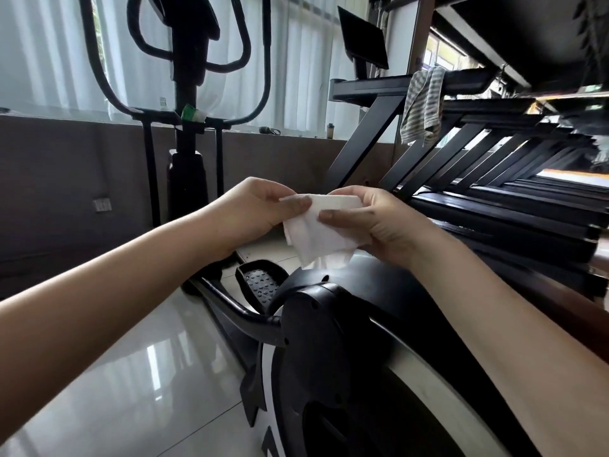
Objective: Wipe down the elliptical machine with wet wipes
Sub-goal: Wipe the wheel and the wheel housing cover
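1. Nearest me, at 6 o'clock, the round black plastic flywheel housing (pixel 316 341) of the black elliptical machine (pixel 412 311) fills the lower view. The machine's long axis runs away towards 11 o'clock.
2. Just above it, both hands pinch the white folded wet wipe (pixel 316 232). My left hand (pixel 250 209) grips its 10 o'clock corner and my right hand (pixel 379 222) its 3 o'clock edge.
3. The housing's top curve lies at 6 o'clock from the wipe, near but apart. I judge the right hand nearer for the downward stroke.
4. Beyond sits the studded black pedal (pixel 260 282). Farthest, at 11 o'clock, the black upright mast (pixel 188 94) carries a green packet (pixel 191 113).
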